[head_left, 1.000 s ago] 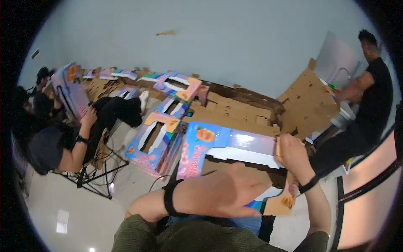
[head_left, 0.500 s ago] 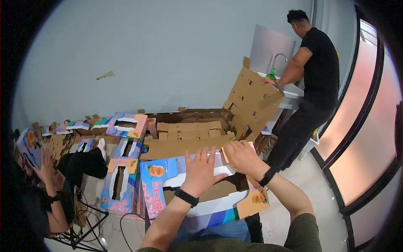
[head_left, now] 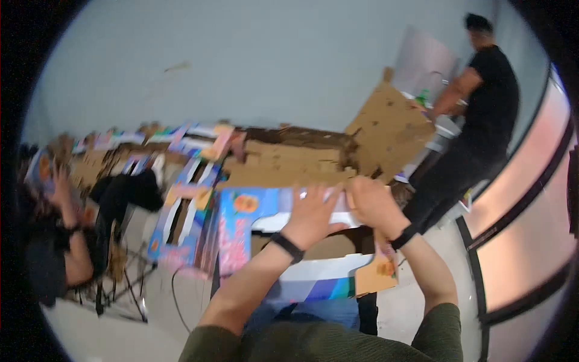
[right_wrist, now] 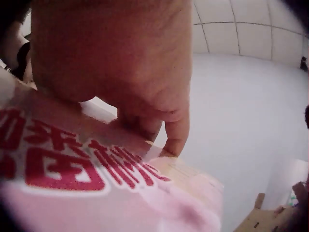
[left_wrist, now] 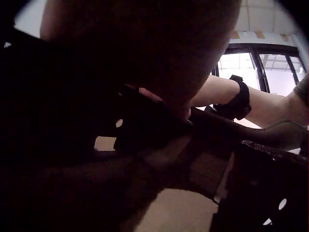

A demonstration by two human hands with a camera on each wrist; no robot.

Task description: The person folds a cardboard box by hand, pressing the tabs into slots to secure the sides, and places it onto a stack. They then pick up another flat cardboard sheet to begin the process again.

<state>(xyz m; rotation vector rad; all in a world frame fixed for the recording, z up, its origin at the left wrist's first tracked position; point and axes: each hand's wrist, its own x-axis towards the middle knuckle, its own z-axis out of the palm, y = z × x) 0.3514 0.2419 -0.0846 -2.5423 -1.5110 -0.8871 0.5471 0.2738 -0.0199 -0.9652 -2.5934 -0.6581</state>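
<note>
A printed cardboard box, blue and pink with peach pictures and a wide cutout, lies across the person's lap in the head view. My left hand rests on its far panel, fingers fairly straight and pointing away, thumb beside the cutout. At the far right corner, my right hand grips the box edge with bent fingers. The right wrist view shows that hand from close by, its fingertips at the edge of a pink panel with red lettering. Dark shapes fill most of the left wrist view.
Stacked printed boxes stand left of the lap. Brown flattened cardboard lies ahead, with a big sheet leaning at right. A person in black stands at a sink; another person sits at left near a folding stool.
My left hand has gone from over the cutout to the far panel, beside the right hand. My right hand stays at the far right corner. The head view has shifted.
</note>
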